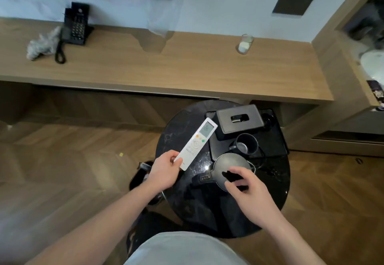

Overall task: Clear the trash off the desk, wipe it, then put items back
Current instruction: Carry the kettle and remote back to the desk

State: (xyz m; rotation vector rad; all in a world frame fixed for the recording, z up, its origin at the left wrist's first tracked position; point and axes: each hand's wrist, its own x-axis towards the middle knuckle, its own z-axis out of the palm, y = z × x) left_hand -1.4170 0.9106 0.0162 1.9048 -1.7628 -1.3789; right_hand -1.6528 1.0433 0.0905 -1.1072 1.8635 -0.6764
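Fingers of the left hand (pixel 166 167) pinch a white remote (pixel 196 143); right hand (pixel 247 183) hovers loosely curled over a black kettle (pixel 226 162) just beyond its fingertips

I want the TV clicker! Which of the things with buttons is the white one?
The white remote, held in the left hand over the round black table. The other buttoned thing, the telephone on the wooden desk, is black.

Far worktop (pixel 187 71): 1 phone (pixel 75 24), 1 crumpled cloth (pixel 41 43) far left, 1 glass (pixel 245 44) far right. Near round worktop (pixel 178 194): 1 tray (pixel 272 142), 1 tissue box (pixel 239 121), 1 mug (pixel 246 143), 1 kettle (pixel 228 168), 1 white remote (pixel 197 142). 2 hands: left (pixel 164 171), right (pixel 251 190).
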